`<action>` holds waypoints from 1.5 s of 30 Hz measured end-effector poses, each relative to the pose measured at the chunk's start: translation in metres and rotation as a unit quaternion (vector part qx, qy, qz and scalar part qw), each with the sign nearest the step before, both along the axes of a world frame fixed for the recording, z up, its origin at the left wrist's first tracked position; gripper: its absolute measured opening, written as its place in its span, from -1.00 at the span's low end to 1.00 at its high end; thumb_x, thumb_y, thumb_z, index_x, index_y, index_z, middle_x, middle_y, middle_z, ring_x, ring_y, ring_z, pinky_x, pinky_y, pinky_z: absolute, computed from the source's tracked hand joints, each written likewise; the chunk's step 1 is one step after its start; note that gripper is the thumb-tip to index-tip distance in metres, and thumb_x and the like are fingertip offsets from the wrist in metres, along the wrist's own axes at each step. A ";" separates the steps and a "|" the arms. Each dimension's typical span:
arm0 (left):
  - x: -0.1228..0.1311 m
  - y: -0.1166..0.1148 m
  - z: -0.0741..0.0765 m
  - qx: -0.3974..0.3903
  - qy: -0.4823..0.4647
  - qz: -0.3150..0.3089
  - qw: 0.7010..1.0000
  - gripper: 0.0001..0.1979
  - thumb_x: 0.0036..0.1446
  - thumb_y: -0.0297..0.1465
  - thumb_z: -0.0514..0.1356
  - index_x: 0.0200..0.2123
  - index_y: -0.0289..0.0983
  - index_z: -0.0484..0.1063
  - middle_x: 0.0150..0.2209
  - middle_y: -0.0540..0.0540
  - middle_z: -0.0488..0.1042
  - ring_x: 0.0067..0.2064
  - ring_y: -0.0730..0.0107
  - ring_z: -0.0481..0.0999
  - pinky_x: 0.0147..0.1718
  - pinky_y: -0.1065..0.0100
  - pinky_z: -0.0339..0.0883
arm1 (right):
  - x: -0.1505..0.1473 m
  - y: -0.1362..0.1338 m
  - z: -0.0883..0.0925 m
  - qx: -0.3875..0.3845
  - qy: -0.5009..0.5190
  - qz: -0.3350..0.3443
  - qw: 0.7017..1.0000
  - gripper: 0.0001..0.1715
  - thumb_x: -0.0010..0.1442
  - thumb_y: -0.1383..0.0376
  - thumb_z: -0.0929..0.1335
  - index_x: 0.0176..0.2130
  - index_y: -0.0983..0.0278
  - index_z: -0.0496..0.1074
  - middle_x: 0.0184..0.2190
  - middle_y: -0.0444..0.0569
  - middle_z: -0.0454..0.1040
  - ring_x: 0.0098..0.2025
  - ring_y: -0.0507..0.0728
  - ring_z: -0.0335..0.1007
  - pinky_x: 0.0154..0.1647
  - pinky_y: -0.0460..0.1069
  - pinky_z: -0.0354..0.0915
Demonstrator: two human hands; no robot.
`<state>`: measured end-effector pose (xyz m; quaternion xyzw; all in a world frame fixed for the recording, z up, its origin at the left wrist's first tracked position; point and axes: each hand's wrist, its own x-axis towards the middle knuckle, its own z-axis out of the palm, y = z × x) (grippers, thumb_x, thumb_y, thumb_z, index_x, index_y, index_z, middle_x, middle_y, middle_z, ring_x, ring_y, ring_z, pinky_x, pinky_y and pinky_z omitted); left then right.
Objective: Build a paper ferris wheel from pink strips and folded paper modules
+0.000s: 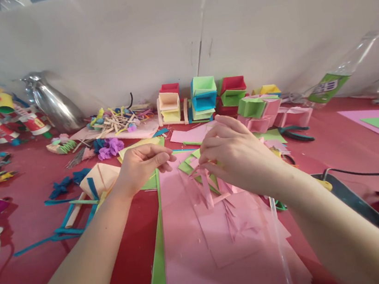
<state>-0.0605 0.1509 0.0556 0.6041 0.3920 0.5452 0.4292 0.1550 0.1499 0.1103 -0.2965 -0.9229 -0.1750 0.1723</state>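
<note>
My left hand (147, 166) is held over the left edge of the pink paper sheets (186, 254), thumb and fingertips pressed together. Whatever sits in that pinch is too small to make out. Across from it, my right hand (234, 150) is curled, its fingertips just above folded pink paper strips (208, 190) and green paper strips (188, 163). Whether those fingertips grip a strip is hidden. Small cut pink pieces (233, 222) lie loose on the stack, and green sheets (158, 262) show beneath its left side.
Folded paper boxes (204, 100) stand along the wall. Blue paper strips (70, 230) lie left, beside a peach paper shape (100, 179). Pliers (296, 133), a bottle (332, 83) and a dark tray (362, 212) are right. A metal jug (51, 102) stands back left.
</note>
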 end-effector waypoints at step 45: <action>0.047 -0.012 -0.022 0.064 0.159 0.107 0.979 -0.85 0.06 -0.29 0.20 -0.33 -0.22 0.48 -0.26 -0.06 0.48 -0.20 0.34 0.48 -0.19 0.33 0.33 | 0.020 0.001 0.021 0.008 0.195 -0.071 0.978 -0.85 0.13 0.29 0.32 -0.45 0.20 0.46 -0.38 -0.11 0.52 -0.25 0.14 0.39 0.08 0.17 0.08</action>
